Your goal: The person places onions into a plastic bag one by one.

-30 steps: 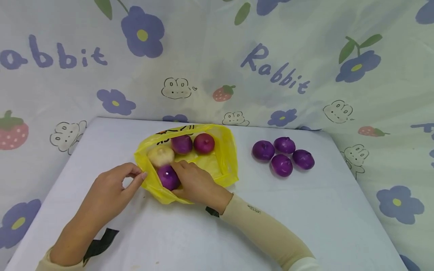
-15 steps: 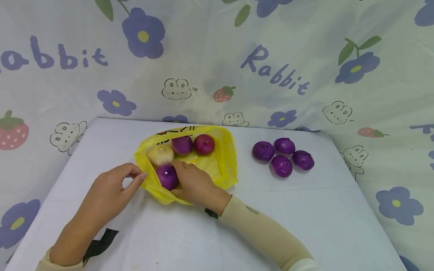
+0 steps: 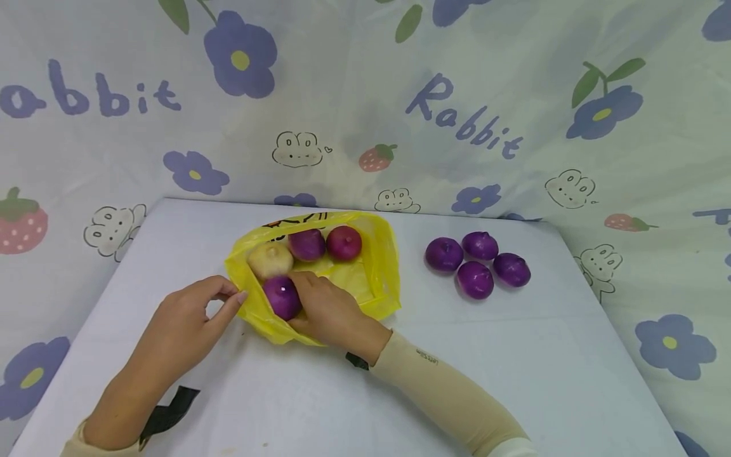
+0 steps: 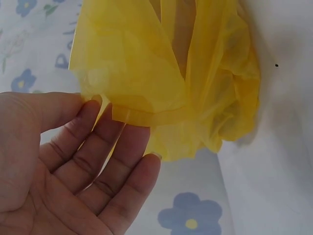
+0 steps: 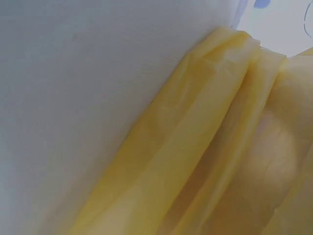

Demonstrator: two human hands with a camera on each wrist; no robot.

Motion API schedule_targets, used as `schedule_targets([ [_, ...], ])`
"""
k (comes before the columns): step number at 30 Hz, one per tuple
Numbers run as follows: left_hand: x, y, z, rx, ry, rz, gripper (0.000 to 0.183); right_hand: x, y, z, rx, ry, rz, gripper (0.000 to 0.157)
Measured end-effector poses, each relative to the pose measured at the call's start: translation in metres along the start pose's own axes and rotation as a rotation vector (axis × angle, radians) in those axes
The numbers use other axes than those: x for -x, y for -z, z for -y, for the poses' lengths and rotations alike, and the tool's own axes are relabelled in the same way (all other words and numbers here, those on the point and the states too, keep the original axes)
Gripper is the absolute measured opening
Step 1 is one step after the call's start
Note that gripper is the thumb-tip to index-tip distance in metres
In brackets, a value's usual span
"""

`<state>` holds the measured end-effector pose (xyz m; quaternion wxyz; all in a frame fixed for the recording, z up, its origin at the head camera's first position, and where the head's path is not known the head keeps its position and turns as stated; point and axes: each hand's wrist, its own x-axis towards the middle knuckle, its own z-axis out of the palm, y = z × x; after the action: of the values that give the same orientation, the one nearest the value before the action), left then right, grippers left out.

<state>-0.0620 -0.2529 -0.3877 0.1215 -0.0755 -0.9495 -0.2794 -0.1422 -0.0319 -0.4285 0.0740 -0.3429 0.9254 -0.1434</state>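
A yellow plastic bag (image 3: 389, 266) lies with its mouth spread wide. My left hand (image 3: 183, 324) pinches the bag's left rim between thumb and fingers; the left wrist view shows the thin film (image 4: 132, 63) at the fingertips. Inside the bag, my right hand (image 3: 331, 314) grips a shiny purple onion (image 3: 282, 297) near the front left, its fingers partly hidden behind the onion. Behind that onion sit a pale yellow onion (image 3: 270, 261), a purple onion (image 3: 307, 245) and a redder onion (image 3: 344, 243). In the right wrist view, bag folds (image 5: 195, 132) cover the hand.
Several purple onions (image 3: 475, 280) stand clustered on the white table (image 3: 485, 381), right of the bag. A patterned cloth (image 3: 342, 76) hangs behind the table's back edge. Dark straps (image 3: 171, 409) hang below the wrists.
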Motion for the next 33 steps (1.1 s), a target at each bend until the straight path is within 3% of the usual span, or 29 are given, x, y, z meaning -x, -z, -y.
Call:
schedule_targets([
  [16,-0.001,0.001,0.001,0.005,0.007,0.002,0.007,0.013,0.023,0.0,-0.019,0.018,-0.049,0.078],
  [27,0.0,0.001,0.002,0.003,0.007,-0.003,0.008,0.033,0.045,0.004,0.048,0.12,-0.126,0.077],
  [33,0.0,0.002,0.001,0.001,0.016,0.004,0.008,0.044,0.056,0.003,0.078,0.138,-0.102,0.08],
])
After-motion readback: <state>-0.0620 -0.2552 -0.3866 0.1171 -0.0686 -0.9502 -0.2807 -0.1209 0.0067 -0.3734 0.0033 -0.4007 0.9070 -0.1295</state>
